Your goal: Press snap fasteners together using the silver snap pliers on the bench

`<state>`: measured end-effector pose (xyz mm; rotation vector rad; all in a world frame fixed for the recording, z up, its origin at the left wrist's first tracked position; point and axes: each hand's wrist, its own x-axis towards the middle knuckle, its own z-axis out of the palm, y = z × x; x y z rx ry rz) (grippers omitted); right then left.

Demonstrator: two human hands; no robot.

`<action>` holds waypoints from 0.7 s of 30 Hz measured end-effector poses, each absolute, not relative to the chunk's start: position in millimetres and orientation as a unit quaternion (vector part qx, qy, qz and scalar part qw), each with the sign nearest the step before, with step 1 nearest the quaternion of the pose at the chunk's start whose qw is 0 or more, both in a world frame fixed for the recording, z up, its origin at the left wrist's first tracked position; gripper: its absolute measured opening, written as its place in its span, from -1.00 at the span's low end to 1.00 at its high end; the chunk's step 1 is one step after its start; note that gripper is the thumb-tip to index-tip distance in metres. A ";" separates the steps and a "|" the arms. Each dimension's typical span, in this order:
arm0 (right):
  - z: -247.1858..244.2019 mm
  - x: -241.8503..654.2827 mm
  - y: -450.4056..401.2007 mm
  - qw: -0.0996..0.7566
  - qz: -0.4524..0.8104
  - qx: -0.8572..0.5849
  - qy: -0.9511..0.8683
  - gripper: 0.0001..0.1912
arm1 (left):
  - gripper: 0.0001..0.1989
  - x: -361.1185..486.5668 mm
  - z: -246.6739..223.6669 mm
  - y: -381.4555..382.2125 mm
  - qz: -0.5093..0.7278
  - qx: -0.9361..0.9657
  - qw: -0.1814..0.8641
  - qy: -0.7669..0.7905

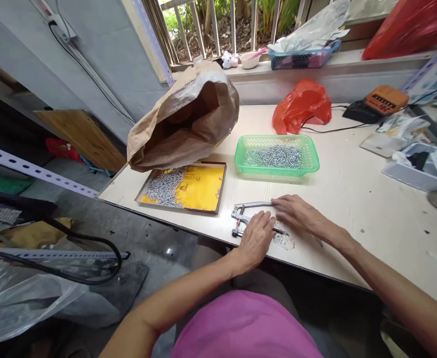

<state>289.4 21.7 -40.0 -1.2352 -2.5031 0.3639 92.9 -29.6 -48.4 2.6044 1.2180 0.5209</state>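
Metal pliers (244,219) on table (353,199), near its front edge: left hand (256,239) laid across them, right hand (298,214), fingers extended, at the upper handle's (258,204) end; any grip unclear. Green basket (278,171) of pins (274,156) beyond; tray (203,188) of pins, left.

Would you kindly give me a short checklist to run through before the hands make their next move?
1. Hand tool lying on the tabletop: ok, near the front edge.
2. Left hand at the tool: ok, over its lower handle.
3. Right hand gripping firmly: cannot tell; its fingertips are at the upper handle's end.
4. Green basket upright with small metal parts inside: ok.
5. Cardboard tray fully in sight: not ok; the paper bag hides its back left corner.
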 end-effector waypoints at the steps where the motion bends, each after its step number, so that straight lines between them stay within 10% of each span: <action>1: -40.4 287.8 25.5 0.157 0.116 -0.448 -0.872 -0.63 | -0.67 93.7 -50.4 -32.3 0.183 0.884 0.111 0.416; 9: -20.3 264.5 62.7 0.109 0.015 -0.527 -0.843 -0.78 | -0.74 92.6 -49.2 -40.7 0.201 0.885 0.134 0.397; 21: -19.7 155.8 26.1 0.102 0.040 -0.243 -0.964 -0.77 | -0.55 94.4 -72.3 -51.0 0.151 0.884 0.197 0.396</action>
